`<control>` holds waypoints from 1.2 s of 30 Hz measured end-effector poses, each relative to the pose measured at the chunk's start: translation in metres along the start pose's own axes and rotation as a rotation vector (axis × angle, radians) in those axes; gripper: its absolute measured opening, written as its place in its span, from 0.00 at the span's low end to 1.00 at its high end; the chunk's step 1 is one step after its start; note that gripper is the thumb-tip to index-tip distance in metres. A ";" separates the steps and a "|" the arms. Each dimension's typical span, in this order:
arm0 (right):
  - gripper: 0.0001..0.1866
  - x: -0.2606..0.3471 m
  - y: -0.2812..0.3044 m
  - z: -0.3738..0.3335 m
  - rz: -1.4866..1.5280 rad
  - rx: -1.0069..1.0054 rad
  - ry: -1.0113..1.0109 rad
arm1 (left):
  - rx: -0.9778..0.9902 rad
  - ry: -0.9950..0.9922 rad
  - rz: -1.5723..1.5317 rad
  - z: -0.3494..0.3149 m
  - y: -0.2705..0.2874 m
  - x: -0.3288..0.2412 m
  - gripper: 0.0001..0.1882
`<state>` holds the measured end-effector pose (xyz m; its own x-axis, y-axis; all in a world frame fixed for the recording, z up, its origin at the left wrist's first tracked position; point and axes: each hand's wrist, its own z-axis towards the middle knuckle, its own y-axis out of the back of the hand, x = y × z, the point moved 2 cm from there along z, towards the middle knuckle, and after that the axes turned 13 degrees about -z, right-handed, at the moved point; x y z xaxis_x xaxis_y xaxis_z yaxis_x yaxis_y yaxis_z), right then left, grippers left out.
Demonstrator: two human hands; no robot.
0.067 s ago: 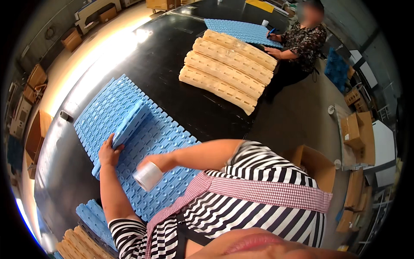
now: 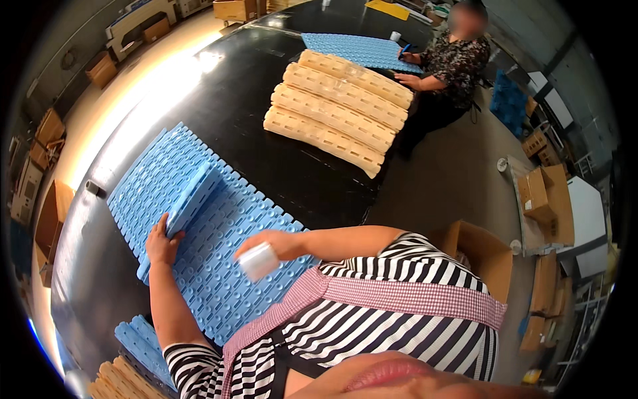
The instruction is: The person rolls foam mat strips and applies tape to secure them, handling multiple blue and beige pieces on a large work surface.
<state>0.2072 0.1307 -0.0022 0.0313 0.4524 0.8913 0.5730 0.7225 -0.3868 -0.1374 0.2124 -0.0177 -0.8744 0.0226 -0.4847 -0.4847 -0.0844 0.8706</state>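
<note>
On the black table [image 2: 236, 126], left hand [image 2: 163, 243] grips blue mat [image 2: 219, 233]; right hand [image 2: 280, 244] above it clasps white roll [image 2: 259, 262].

R fingers [image 2: 250, 242] blurry & partly hid. behind wht roll [image 2: 259, 262].

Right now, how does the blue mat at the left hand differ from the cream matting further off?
Pose: the blue mat lies spread, with a folded section raised at the left hand; the cream matting forms side-by-side ridges.
Surface: the blue mat shows round shapes among slots; the cream matting shows rows of slots.
Both lie on the black table.
</note>
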 end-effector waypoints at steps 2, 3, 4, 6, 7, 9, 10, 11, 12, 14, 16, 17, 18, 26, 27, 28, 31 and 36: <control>0.19 -0.006 0.060 -0.052 -0.488 -0.385 0.053 | -0.043 -0.041 0.027 -0.006 -0.003 0.004 0.41; 0.17 -0.008 0.088 -0.076 -0.676 -0.563 0.075 | -0.038 -0.037 0.043 -0.007 -0.004 0.002 0.42; 0.16 -0.010 0.117 -0.102 -0.944 -0.731 -0.041 | -0.035 -0.033 0.058 -0.007 -0.004 -0.003 0.42; 0.14 0.006 0.139 -0.146 -0.920 -0.886 -0.334 | -0.044 -0.028 0.087 -0.011 -0.003 -0.004 0.43; 0.15 0.007 0.149 -0.160 -0.970 -0.918 -0.484 | -0.048 -0.038 0.101 -0.011 -0.004 -0.004 0.43; 0.16 -0.021 0.182 -0.174 -0.931 -0.974 -0.579 | -0.047 -0.060 0.110 -0.008 -0.008 -0.005 0.44; 0.19 -0.025 0.186 -0.174 -0.911 -0.989 -0.626 | -0.045 -0.057 0.112 -0.009 -0.008 -0.003 0.45; 0.21 -0.030 0.188 -0.174 -0.877 -1.034 -0.573 | -0.043 -0.054 0.114 -0.010 -0.008 -0.001 0.45; 0.23 -0.029 0.183 -0.172 -0.842 -1.080 -0.520 | -0.041 -0.050 0.118 -0.011 -0.009 -0.002 0.46; 0.30 -0.042 0.190 -0.171 -0.707 -1.171 -0.333 | -0.037 -0.041 0.123 -0.010 -0.010 -0.003 0.47; 0.30 -0.043 0.184 -0.170 -0.712 -1.173 -0.250 | -0.024 -0.017 0.118 -0.011 -0.009 -0.001 0.48; 0.31 -0.043 0.181 -0.169 -0.713 -1.175 -0.209 | -0.018 -0.006 0.114 -0.011 -0.008 0.000 0.48; 0.32 -0.039 0.173 -0.171 -0.732 -1.112 -0.199 | -0.022 -0.006 0.115 -0.011 -0.008 0.000 0.48; 0.34 -0.053 0.157 -0.171 -1.049 -1.276 -0.210 | 0.007 0.029 0.086 -0.011 -0.008 -0.005 0.48; 0.33 -0.052 0.158 -0.171 -1.035 -1.273 -0.216 | 0.002 0.025 0.088 -0.012 -0.008 -0.004 0.49; 0.32 -0.052 0.158 -0.170 -1.022 -1.270 -0.221 | -0.003 0.021 0.090 -0.012 -0.008 -0.004 0.49; 0.31 -0.045 0.154 -0.168 -1.025 -1.232 -0.228 | -0.016 0.024 0.095 -0.014 -0.006 -0.003 0.49; 0.34 -0.057 0.160 -0.170 -1.043 -1.241 -0.099 | -0.016 0.012 0.090 -0.010 -0.010 -0.004 0.48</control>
<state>0.4363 0.1322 -0.0745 -0.7949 0.1282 0.5930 0.5844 -0.1012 0.8052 -0.1288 0.2033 -0.0253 -0.9139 0.0027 -0.4059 -0.4041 -0.1018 0.9091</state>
